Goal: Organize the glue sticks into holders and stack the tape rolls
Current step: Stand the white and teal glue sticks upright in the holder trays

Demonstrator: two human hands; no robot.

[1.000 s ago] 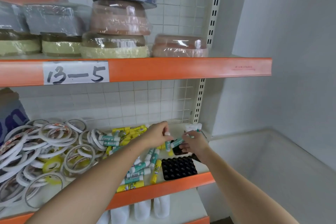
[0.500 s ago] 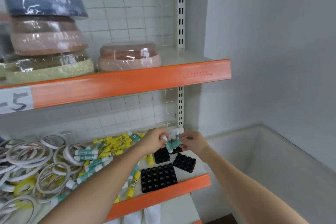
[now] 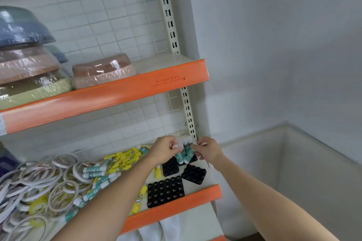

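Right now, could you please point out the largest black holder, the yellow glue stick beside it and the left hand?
Largest black holder (image 3: pixel 165 191), head view, its centre.
Yellow glue stick (image 3: pixel 139 198), head view, mid-body.
Left hand (image 3: pixel 164 148), head view, its back.

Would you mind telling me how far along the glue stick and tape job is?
Early days. Done: a few teal glue sticks stand in the back holder. In hand: both the left hand and right hand are at those sticks. Left: three black holders sit empty, loose glue sticks lie scattered, and the tape rolls are unstacked.
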